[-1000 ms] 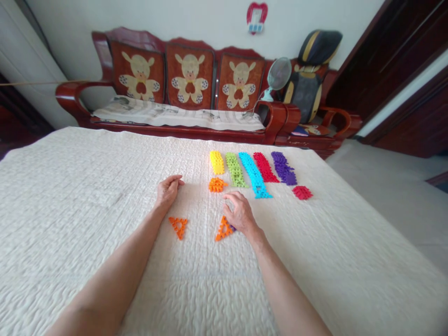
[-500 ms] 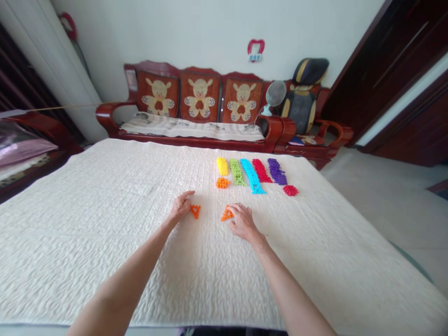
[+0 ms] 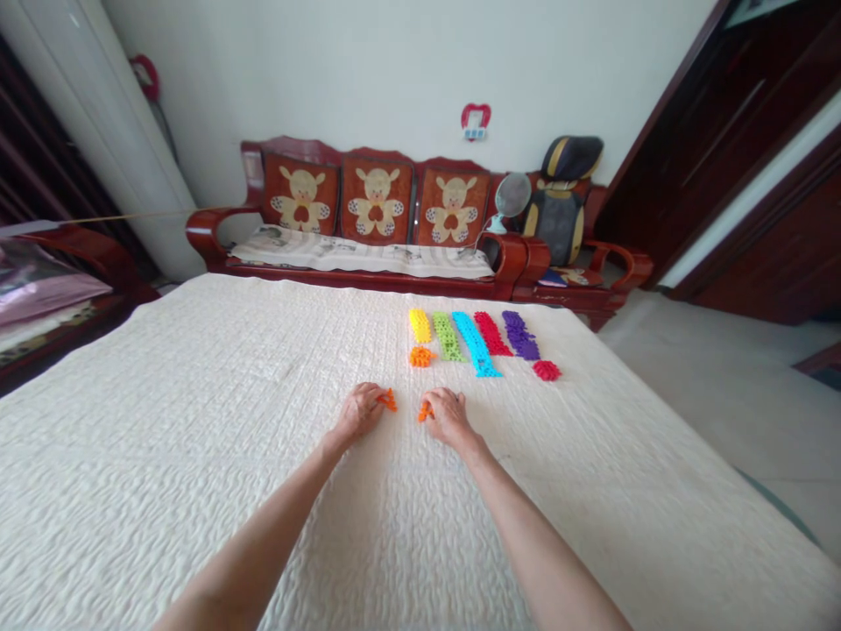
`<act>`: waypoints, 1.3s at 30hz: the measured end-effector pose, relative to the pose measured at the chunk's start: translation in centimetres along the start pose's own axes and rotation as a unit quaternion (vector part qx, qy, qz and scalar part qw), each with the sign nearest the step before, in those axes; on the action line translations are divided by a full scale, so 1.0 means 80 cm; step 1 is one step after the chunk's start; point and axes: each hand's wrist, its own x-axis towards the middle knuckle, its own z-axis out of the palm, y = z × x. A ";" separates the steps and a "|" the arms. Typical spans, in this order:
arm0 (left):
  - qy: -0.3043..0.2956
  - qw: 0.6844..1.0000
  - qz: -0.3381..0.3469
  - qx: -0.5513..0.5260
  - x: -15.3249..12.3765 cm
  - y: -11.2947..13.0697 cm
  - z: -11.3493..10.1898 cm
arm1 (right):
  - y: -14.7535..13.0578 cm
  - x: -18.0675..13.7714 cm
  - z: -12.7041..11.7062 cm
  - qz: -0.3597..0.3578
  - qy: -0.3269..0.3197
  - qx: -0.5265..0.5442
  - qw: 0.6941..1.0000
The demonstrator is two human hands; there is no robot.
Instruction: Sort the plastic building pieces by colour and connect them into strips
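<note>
My left hand (image 3: 361, 412) is closed on a small orange triangular piece (image 3: 389, 400), which juts out to the right of its fingertips. A second orange piece (image 3: 426, 410), partly covered by fingers, is gripped by my right hand (image 3: 448, 415). The two pieces are a short gap apart, just above the white quilted cover (image 3: 263, 491) or on it; I cannot tell which. Beyond my right hand sits a small pile of orange pieces (image 3: 421, 357).
Behind the pile lie rows of yellow (image 3: 420, 325), green (image 3: 448, 336), blue (image 3: 476, 343), red (image 3: 491, 333) and purple pieces (image 3: 519, 335). A red cluster (image 3: 547, 371) is at their right. A wooden sofa (image 3: 368, 276) and a small fan (image 3: 512, 195) stand past the far edge.
My left hand has taken hold of the left orange triangle and moved it right, toward the other one. My right hand's fingers have closed further over its piece. The view has tilted up slightly.
</note>
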 end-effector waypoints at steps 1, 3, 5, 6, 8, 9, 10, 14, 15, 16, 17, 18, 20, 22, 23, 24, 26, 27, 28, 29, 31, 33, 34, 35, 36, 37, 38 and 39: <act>-0.002 1.000 0.003 0.001 0.006 0.001 0.005 | 0.001 0.003 0.003 0.004 0.005 0.007 1.000; -0.003 1.000 0.006 0.000 0.019 0.003 0.018 | 0.006 0.007 0.009 0.004 0.027 0.019 0.999; -0.002 1.000 0.007 -0.002 0.032 0.006 0.032 | 0.013 0.012 0.017 -0.003 0.060 0.030 0.998; 0.000 1.000 0.007 -0.004 0.038 0.008 0.039 | 0.016 0.015 0.021 -0.006 0.079 0.037 0.996; 0.002 1.000 0.007 -0.007 0.050 0.010 0.050 | 0.024 0.023 0.029 -0.010 0.115 0.053 0.992; 0.003 1.000 0.008 -0.009 0.055 0.010 0.055 | 0.027 0.029 0.033 -0.010 0.130 0.062 0.990; 0.002 1.000 0.009 -0.011 0.060 0.010 0.058 | 0.031 0.036 0.036 -0.011 0.142 0.072 0.987; 0.003 1.000 0.010 -0.018 0.069 0.005 0.065 | 0.045 0.063 0.047 -0.036 0.170 0.121 0.977; 0.005 1.000 0.008 -0.019 0.070 0.002 0.066 | 0.048 0.067 0.048 -0.045 0.176 0.136 0.974; 0.006 1.000 0.006 -0.021 0.070 0.000 0.066 | 0.052 0.070 0.050 -0.053 0.182 0.148 0.971; 0.007 1.000 0.003 -0.022 0.069 -0.003 0.067 | 0.054 0.072 0.051 -0.059 0.188 0.158 0.968; 0.007 1.000 0.000 -0.022 0.069 -0.005 0.067 | 0.056 0.072 0.052 -0.064 0.193 0.164 0.965; 0.008 1.000 -0.004 -0.024 0.068 -0.008 0.068 | 0.058 0.069 0.053 -0.066 0.197 0.160 0.965; 0.012 1.000 -0.006 -0.027 0.067 -0.008 0.070 | 0.057 0.066 0.053 -0.057 0.195 0.145 0.968; 0.015 1.000 -0.007 -0.027 0.067 -0.007 0.070 | 0.056 0.065 0.054 -0.052 0.194 0.136 0.970; 0.019 0.999 -0.008 -0.026 0.066 -0.007 0.071 | 0.055 0.064 0.054 -0.049 0.192 0.129 0.972; 0.030 0.999 -0.010 -0.020 0.066 -0.005 0.073 | 0.053 0.063 0.053 -0.057 0.188 0.121 0.973; 0.035 0.999 -0.011 -0.018 0.067 -0.004 0.075 | 0.053 0.064 0.052 -0.064 0.187 0.121 0.973; 0.039 0.999 -0.010 -0.015 0.067 -0.004 0.075 | 0.053 0.064 0.050 -0.071 0.186 0.124 0.972; 0.040 0.999 -0.010 -0.014 0.068 -0.004 0.076 | 0.055 0.064 0.048 -0.076 0.186 0.129 0.971; 0.035 0.999 -0.009 -0.012 0.070 -0.005 0.077 | 0.060 0.065 0.044 -0.082 0.188 0.138 0.969; 0.027 1.000 -0.009 -0.011 0.071 -0.007 0.077 | 0.070 0.066 0.040 -0.084 0.192 0.137 0.968; 0.025 1.000 -0.009 -0.011 0.072 -0.008 0.078 | 0.075 0.066 0.039 -0.083 0.195 0.133 0.968; 0.024 1.000 -0.010 -0.011 0.073 -0.009 0.078 | 0.080 0.067 0.037 -0.079 0.201 0.127 0.968; 0.024 1.000 -0.011 -0.011 0.073 -0.010 0.078 | 0.085 0.068 0.036 -0.072 0.210 0.120 0.968; 0.025 1.000 -0.013 -0.011 0.073 -0.011 0.078 | 0.088 0.068 0.036 -0.063 0.220 0.113 0.967; 0.025 1.000 -0.014 -0.010 0.073 -0.011 0.078 | 0.090 0.068 0.035 -0.050 0.229 0.107 0.966; 0.025 1.000 -0.013 -0.010 0.073 -0.011 0.079 | 0.090 0.068 0.034 -0.029 0.236 0.099 0.966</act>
